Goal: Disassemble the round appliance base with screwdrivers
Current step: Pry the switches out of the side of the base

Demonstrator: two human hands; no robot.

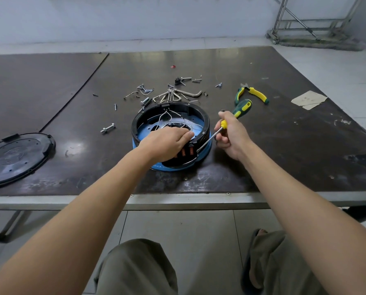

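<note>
1. The round appliance base point(201, 116), black ring on a blue bottom, sits open on the dark table point(284, 145).
2. The left hand point(167, 141) reaches inside it, palm down.
3. The right hand point(231, 136) grips a green-and-yellow screwdriver point(240, 108), its tip touching the base's near right rim.
4. Loose screws and hex keys point(169, 94) lie just behind the base; pliers point(253, 93) lie to the right.
5. A black cover point(15, 156) lies well apart on the left.
</note>
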